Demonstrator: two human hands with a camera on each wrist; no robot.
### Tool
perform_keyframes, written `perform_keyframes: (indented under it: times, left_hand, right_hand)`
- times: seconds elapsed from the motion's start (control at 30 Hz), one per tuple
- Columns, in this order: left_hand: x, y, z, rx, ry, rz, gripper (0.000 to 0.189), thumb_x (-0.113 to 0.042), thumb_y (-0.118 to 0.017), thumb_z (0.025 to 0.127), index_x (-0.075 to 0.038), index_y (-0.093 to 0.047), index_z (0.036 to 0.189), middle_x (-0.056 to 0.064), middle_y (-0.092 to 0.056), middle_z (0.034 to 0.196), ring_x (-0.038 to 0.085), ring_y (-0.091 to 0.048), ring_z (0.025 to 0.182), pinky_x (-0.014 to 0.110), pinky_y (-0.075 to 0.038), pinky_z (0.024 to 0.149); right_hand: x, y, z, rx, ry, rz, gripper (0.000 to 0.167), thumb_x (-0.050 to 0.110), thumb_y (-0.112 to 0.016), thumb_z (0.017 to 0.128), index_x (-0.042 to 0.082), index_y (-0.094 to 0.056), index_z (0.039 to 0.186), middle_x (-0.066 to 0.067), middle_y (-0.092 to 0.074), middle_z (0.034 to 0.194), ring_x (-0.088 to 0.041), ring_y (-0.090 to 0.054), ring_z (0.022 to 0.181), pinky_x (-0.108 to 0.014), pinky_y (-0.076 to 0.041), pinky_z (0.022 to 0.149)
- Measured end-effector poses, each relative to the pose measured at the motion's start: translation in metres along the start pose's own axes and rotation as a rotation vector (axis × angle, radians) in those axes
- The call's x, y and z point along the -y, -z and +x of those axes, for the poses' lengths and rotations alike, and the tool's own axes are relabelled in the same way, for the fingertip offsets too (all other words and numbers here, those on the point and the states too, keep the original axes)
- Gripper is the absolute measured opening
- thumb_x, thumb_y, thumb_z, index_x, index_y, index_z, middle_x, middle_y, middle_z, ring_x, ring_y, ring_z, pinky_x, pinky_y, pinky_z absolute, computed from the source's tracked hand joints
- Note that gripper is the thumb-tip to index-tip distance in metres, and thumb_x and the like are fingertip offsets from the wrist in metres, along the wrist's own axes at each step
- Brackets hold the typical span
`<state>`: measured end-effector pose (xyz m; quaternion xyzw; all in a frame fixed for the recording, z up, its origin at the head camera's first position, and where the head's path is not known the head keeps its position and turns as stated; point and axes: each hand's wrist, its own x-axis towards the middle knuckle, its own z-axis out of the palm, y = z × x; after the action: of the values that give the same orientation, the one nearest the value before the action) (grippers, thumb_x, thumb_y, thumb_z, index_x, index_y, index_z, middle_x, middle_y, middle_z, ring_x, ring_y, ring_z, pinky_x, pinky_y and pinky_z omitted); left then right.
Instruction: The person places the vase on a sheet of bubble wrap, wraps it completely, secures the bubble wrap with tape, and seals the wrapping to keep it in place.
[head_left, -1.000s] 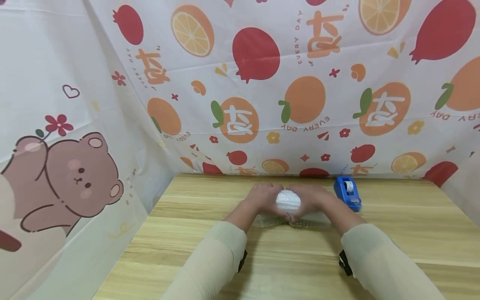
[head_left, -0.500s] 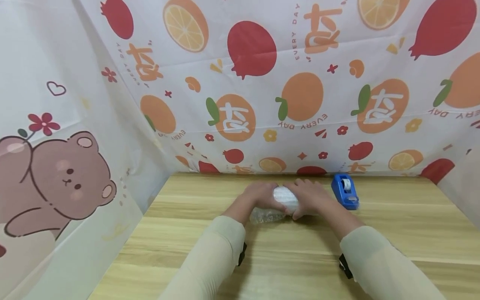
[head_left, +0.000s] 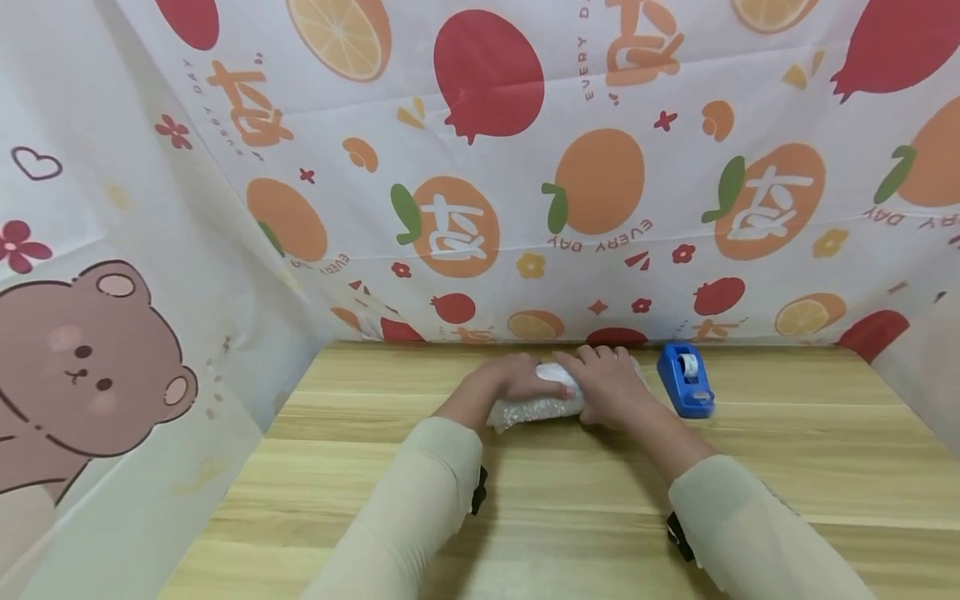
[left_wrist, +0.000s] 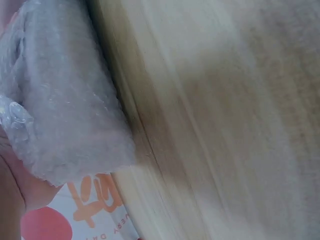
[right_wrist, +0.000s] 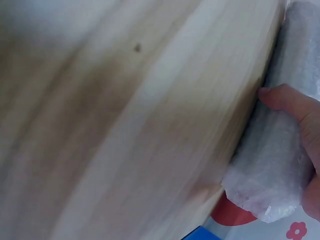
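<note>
A cylindrical roll in clear bubble wrap (head_left: 534, 409) lies on the wooden table, toward its back edge. My left hand (head_left: 513, 379) holds its left part, thumb across the near side. On its right part my right hand (head_left: 609, 387) grips from above, fingers over the top. What is inside the wrap cannot be made out; it looks whitish. In the left wrist view, the bubble-wrap roll (left_wrist: 70, 100) shows a folded end beside my left hand (left_wrist: 25, 187). The right wrist view shows my right thumb (right_wrist: 287, 100) pressed along the roll (right_wrist: 270, 155).
A blue tape dispenser (head_left: 686, 382) with a roll of tape stands just right of the right hand. Behind the wooden table (head_left: 570, 517) hangs a fruit-print cloth (head_left: 517, 208). A bear-print cloth (head_left: 90, 367) hangs at the left.
The roll has turned between my hands, and the flat bubble wrap in front is now wound up against it. Both hands shifted their grip. The head view moved slightly.
</note>
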<state>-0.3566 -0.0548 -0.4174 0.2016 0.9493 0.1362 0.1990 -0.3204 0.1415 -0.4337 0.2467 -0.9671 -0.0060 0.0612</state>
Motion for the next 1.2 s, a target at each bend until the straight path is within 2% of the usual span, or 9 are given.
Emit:
perform_keyframes:
  times: [0.2, 0.33, 0.5, 0.63, 0.73, 0.87, 0.97, 1.07, 1.2]
  left_hand:
    - [0.004, -0.003, 0.003, -0.032, 0.028, -0.007, 0.11, -0.098, -0.038, 0.066, -0.021, -0.048, 0.144, 0.007, -0.054, 0.141, 0.025, -0.053, 0.124, 0.045, -0.042, 0.102]
    - [0.001, -0.003, -0.002, -0.144, 0.001, 0.09, 0.106, -0.098, -0.03, 0.069, -0.022, -0.053, 0.139, 0.003, -0.06, 0.133, 0.023, -0.057, 0.118, 0.044, -0.045, 0.097]
    - [0.001, -0.014, -0.008, -0.306, -0.038, 0.227, 0.092, -0.095, -0.024, 0.075, -0.028, -0.056, 0.129, -0.004, -0.064, 0.12, 0.018, -0.061, 0.102, 0.041, -0.049, 0.083]
    - [0.003, -0.024, -0.014, -0.384, -0.076, 0.301, 0.088, -0.093, -0.028, 0.076, -0.029, -0.051, 0.132, -0.003, -0.061, 0.124, 0.018, -0.059, 0.105, 0.041, -0.05, 0.08]
    - [0.005, -0.03, -0.02, -0.43, -0.127, 0.362, 0.089, -0.092, -0.039, 0.073, -0.028, -0.046, 0.135, -0.001, -0.059, 0.124, 0.019, -0.058, 0.107, 0.041, -0.051, 0.081]
    - [0.004, -0.036, -0.027, -0.454, -0.19, 0.402, 0.097, -0.086, -0.061, 0.066, -0.026, -0.04, 0.14, 0.002, -0.057, 0.122, 0.021, -0.058, 0.107, 0.043, -0.048, 0.085]
    - [0.002, -0.038, -0.032, -0.451, -0.206, 0.403, 0.1, -0.078, -0.071, 0.066, -0.024, -0.037, 0.143, 0.004, -0.058, 0.119, 0.021, -0.059, 0.104, 0.044, -0.047, 0.086]
    - [0.001, -0.037, -0.036, -0.441, -0.198, 0.41, 0.095, -0.074, -0.072, 0.069, -0.025, -0.037, 0.143, 0.003, -0.06, 0.117, 0.02, -0.06, 0.1, 0.043, -0.048, 0.084]
    - [-0.002, -0.033, -0.041, -0.399, -0.19, 0.413, 0.087, -0.076, -0.068, 0.072, -0.028, -0.041, 0.14, 0.0, -0.062, 0.112, 0.016, -0.061, 0.097, 0.039, -0.05, 0.079]
  right_hand:
    - [-0.003, 0.0, 0.009, 0.041, -0.013, 0.05, 0.095, 0.041, -0.091, 0.059, 0.029, -0.047, 0.143, -0.009, -0.058, 0.128, -0.034, -0.051, 0.112, -0.06, -0.041, 0.097]
    - [-0.003, 0.012, 0.012, 0.089, -0.014, 0.065, 0.094, 0.041, -0.089, 0.06, 0.029, -0.046, 0.143, -0.01, -0.058, 0.128, -0.034, -0.051, 0.111, -0.063, -0.04, 0.097]
    - [0.0, 0.017, 0.013, 0.148, -0.047, 0.093, 0.093, 0.041, -0.09, 0.06, 0.029, -0.047, 0.141, -0.01, -0.058, 0.127, -0.035, -0.05, 0.109, -0.065, -0.039, 0.096]
    - [0.003, 0.017, 0.013, 0.182, -0.063, 0.112, 0.095, 0.043, -0.091, 0.058, 0.029, -0.047, 0.141, -0.012, -0.057, 0.129, -0.036, -0.049, 0.11, -0.067, -0.038, 0.095]
    - [0.005, 0.016, 0.012, 0.195, -0.079, 0.121, 0.095, 0.044, -0.091, 0.058, 0.029, -0.047, 0.141, -0.011, -0.056, 0.13, -0.036, -0.049, 0.111, -0.069, -0.036, 0.097]
    - [0.006, 0.016, 0.01, 0.207, -0.092, 0.137, 0.094, 0.043, -0.091, 0.058, 0.028, -0.047, 0.14, -0.011, -0.056, 0.129, -0.036, -0.049, 0.112, -0.07, -0.034, 0.098]
    - [0.006, 0.018, 0.009, 0.224, -0.096, 0.156, 0.093, 0.04, -0.093, 0.057, 0.028, -0.048, 0.138, -0.011, -0.057, 0.128, -0.036, -0.049, 0.111, -0.07, -0.034, 0.098]
    - [0.006, 0.02, 0.009, 0.253, -0.098, 0.178, 0.093, 0.037, -0.093, 0.057, 0.027, -0.048, 0.137, -0.01, -0.057, 0.126, -0.035, -0.049, 0.109, -0.069, -0.036, 0.097]
    - [0.007, 0.026, 0.009, 0.324, -0.109, 0.212, 0.094, 0.034, -0.093, 0.056, 0.028, -0.047, 0.138, -0.006, -0.058, 0.122, -0.031, -0.051, 0.104, -0.065, -0.038, 0.095]
